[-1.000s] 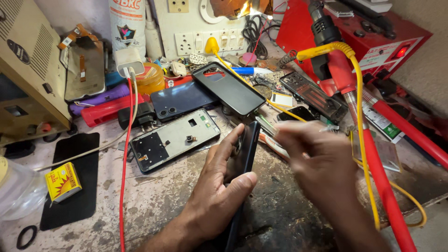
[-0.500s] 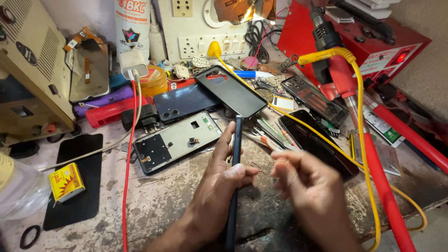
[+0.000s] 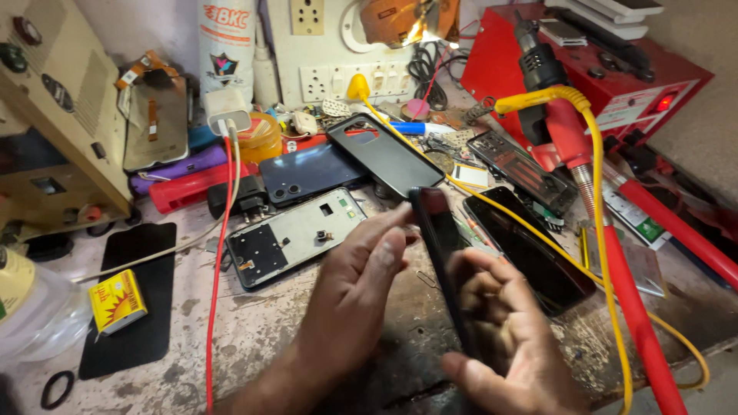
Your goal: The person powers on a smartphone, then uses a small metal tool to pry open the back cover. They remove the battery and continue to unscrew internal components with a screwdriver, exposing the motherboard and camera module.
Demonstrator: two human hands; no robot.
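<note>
Scarred grey bench (image 3: 254,330) fills the frame, cluttered across the top half, barer at lower left and bottom centre. Red machine box (image 3: 584,69) upper right. Beige instrument case (image 3: 54,115) at left edge. Red hose with yellow cable (image 3: 615,284) runs from upper right down to bottom right, fencing off the right side. Black mat (image 3: 131,307) lower left, small yellow box (image 3: 117,300) lying on it. White switch panel (image 3: 338,46) top centre.

Left hand (image 3: 354,300) centre, fingers clasped on the left edge of a dark phone (image 3: 446,269), thumb near its top corner. Right hand (image 3: 500,346) lower centre-right, fingers curled under the phone's lower part, gripping it. Phone is held off the bench, tilted, almost edge-on to the camera, top end toward frame centre.

Just left of the hands: open phone frame (image 3: 296,234) flat on the bench. Above it a dark blue phone back (image 3: 307,173) and a black case (image 3: 384,157). Right of the hands, a black screen panel (image 3: 530,250) under the yellow cable. Red wire (image 3: 217,253) runs down left of centre.
</note>
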